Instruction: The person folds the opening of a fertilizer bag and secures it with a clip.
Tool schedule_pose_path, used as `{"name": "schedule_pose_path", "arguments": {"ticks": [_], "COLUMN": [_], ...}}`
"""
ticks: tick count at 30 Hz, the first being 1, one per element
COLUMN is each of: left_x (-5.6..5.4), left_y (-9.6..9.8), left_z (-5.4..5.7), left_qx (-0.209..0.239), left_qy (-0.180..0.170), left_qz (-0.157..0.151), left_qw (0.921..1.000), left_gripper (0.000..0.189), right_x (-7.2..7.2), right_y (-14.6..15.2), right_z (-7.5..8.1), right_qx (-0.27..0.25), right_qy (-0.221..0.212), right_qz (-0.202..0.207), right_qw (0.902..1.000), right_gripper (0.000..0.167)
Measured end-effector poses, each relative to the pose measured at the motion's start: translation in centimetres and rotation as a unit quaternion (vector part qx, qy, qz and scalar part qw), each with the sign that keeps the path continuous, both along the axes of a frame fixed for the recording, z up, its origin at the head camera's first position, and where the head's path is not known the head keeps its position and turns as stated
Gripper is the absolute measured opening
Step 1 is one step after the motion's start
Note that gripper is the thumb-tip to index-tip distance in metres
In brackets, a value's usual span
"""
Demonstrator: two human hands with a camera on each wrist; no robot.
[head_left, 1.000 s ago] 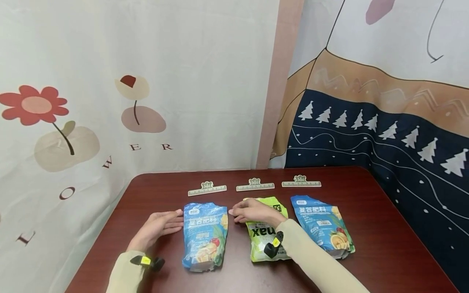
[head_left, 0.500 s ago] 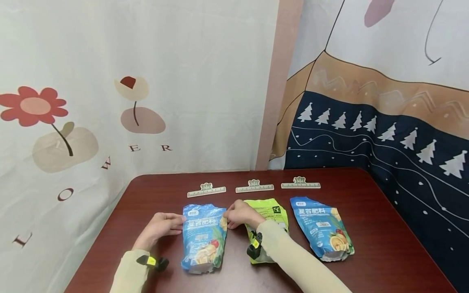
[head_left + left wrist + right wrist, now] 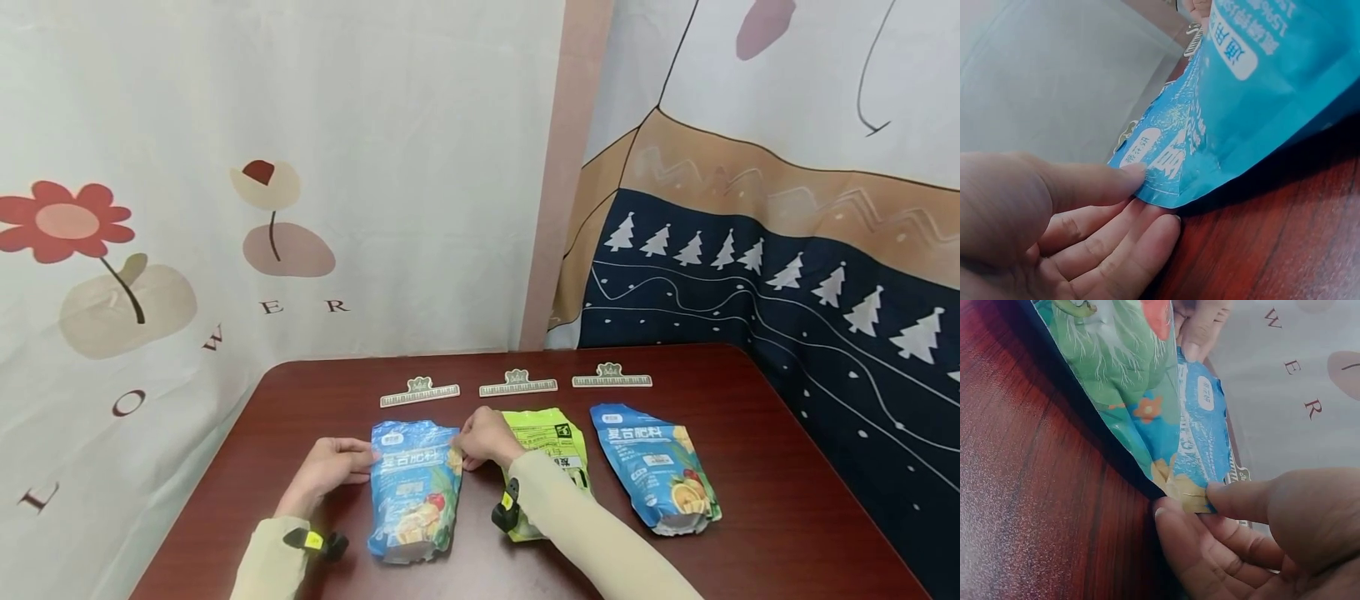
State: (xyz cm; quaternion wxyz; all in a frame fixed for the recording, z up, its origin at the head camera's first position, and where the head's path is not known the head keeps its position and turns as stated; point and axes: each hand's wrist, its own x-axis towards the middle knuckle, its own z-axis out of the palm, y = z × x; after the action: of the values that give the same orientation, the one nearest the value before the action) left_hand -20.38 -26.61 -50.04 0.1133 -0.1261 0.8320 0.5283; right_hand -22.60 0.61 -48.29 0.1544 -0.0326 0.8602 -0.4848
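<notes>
A blue fertilizer bag with fruit printed on it lies on the table at the left of the row. At its upper left edge, my left hand pinches the film; the left wrist view shows the thumb on top and the fingers beneath. My right hand pinches the opposite edge near a yellow printed patch, thumb above and fingers below. Under my right forearm lies a green bag, partly hidden by the sleeve. Another blue fertilizer bag lies tilted at the right, untouched.
Behind the bags, a left clip, a middle clip and a right clip lie in a row. The dark red table ends at a printed curtain along the back and right.
My right hand has moved left from over the green bag to the blue bag's right edge and pinched it. My left hand has closed its thumb and fingers on the left edge.
</notes>
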Motion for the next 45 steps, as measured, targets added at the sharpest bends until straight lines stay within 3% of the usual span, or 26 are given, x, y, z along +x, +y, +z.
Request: {"name": "schedule_pose_path", "arguments": {"ticks": [4, 15, 22, 29, 36, 45], "left_x": [0.1, 0.4, 0.6, 0.5, 0.2, 0.2], "left_y": [0.0, 0.1, 0.2, -0.2, -0.4, -0.5], "left_z": [0.0, 0.0, 0.2, 0.7, 1.0, 1.9], "left_qx": [0.000, 0.005, 0.013, 0.051, 0.071, 0.082], "left_qy": [0.005, 0.027, 0.035, 0.050, 0.087, 0.153], "left_qz": [0.006, 0.033, 0.034, 0.033, 0.024, -0.007], "left_qw": [1.0000, 0.9991, 0.9987, 0.9969, 0.9934, 0.9848], "left_gripper": [0.036, 0.032, 0.032, 0.029, 0.029, 0.027], "right_x": [0.0, 0.1, 0.3, 0.6, 1.5, 2.1], "right_y": [0.0, 0.2, 0.7, 0.8, 1.2, 2.3], "right_z": [-0.1, -0.5, -0.4, -0.4, 0.2, 1.0], "right_qx": [-0.007, 0.011, -0.019, -0.015, -0.020, -0.050], "right_qy": [0.012, 0.077, 0.087, 0.141, 0.163, 0.205], "right_qz": [0.001, 0.025, 0.020, 0.014, -0.020, 0.002], "right_qw": [0.9999, 0.9967, 0.9959, 0.9898, 0.9862, 0.9774], "right_gripper": [0.024, 0.021, 0.015, 0.011, 0.010, 0.007]}}
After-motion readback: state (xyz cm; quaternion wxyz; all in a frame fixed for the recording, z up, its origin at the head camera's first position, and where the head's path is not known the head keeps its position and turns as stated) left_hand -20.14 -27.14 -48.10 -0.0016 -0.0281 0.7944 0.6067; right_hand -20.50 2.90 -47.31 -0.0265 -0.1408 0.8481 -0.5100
